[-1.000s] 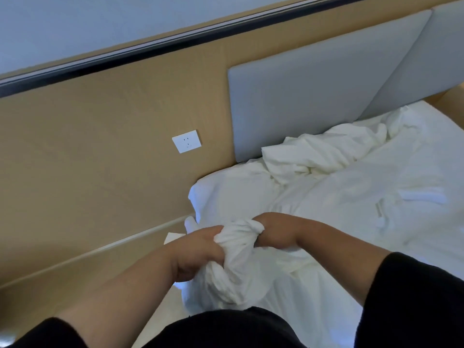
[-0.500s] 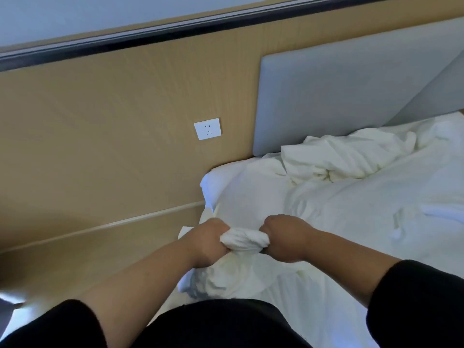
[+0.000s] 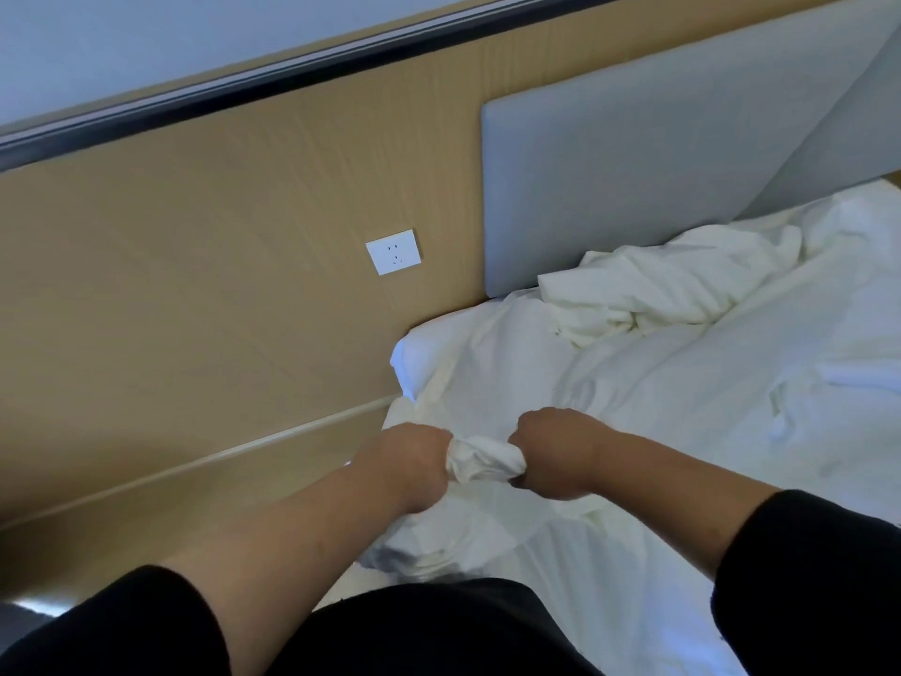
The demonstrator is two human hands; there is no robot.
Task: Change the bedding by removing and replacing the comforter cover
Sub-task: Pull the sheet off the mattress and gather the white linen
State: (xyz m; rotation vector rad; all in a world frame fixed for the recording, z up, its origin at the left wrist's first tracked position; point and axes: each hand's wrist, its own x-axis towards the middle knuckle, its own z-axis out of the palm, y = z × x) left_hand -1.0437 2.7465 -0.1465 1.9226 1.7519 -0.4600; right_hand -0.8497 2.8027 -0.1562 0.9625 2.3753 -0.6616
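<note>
Both fists clamp one bunched wad of comforter cover (image 3: 480, 458), left hand (image 3: 414, 463) & right hand (image 3: 553, 453) curled tight on either end, wad stretched between them at the bed's near left corner. Rest of the cover trails away from my grip: down under my wrists and off across the mattress (image 3: 682, 553) toward the headboard (image 3: 658, 153). Risk, imo: if I pull w/ the comforter caught inside, fabric snags or a seam strains; grip could also slip off the bunch.
</note>
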